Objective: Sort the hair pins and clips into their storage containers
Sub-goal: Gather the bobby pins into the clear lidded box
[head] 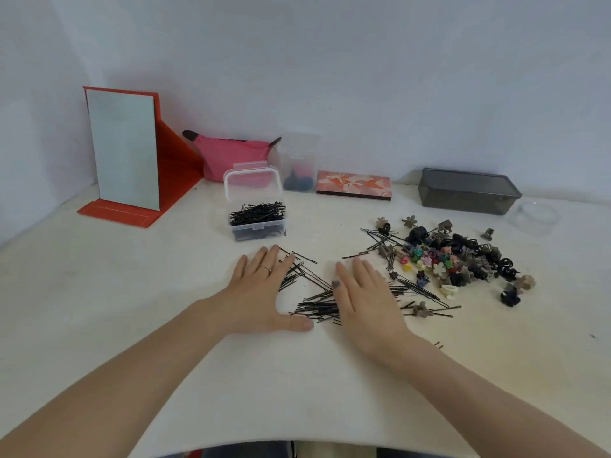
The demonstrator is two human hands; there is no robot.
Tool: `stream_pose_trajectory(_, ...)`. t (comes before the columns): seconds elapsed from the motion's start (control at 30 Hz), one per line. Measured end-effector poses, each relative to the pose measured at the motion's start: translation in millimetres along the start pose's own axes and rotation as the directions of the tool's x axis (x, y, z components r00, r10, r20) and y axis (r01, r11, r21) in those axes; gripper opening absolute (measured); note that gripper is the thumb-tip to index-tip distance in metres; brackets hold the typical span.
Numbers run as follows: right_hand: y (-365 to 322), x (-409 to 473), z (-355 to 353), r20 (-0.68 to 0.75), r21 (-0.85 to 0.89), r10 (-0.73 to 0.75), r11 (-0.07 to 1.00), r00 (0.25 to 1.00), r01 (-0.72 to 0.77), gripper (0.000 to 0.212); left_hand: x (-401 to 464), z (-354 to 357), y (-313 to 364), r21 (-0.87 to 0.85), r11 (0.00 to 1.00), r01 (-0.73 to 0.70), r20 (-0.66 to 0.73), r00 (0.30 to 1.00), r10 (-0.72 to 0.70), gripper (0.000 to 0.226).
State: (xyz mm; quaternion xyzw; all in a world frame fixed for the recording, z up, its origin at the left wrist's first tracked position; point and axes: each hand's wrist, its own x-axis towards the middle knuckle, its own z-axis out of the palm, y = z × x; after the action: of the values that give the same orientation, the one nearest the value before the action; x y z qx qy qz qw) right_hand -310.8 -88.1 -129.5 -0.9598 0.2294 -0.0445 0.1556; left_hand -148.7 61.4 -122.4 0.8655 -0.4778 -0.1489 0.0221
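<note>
A loose pile of black hair pins point(315, 300) lies on the white table between my two hands. My left hand point(261, 292) lies flat with straight fingers on the pile's left side. My right hand point(365, 299) lies flat on its right side, covering some pins. Behind them stands a small clear box point(256, 223) with its lid up, heaped with black pins. To the right spreads a heap of small claw clips point(459, 259) in black, brown and bright colours, with more pins point(380, 241) mixed in at its left edge.
A dark grey lidded box point(468, 191) and a clear round container point(535, 218) sit at the back right. Along the wall stand a red folding mirror point(124, 150), a pink pouch point(228, 157), a tall clear box point(299, 163) and a flat floral case point(353, 186).
</note>
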Motion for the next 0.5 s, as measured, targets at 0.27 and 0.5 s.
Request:
stream_pose_trajectory(0.27, -24.6, 26.1, -18.3, -0.109, 0.515, 0.095, 0.857, 0.99, -0.025, 0.047, 3.3, 5.0, 15.6, -0.083, 0.992, -0.099, -0.087, 0.992, 0.091, 0.135)
stream_pose_trajectory(0.5, -14.1, 31.0, -22.6, 0.036, 0.227, 0.005, 0.974, 0.999, -0.013, 0.045, 17.8, 2.1, 20.1, -0.169, 0.973, -0.157, -0.184, 0.975, 0.125, 0.113)
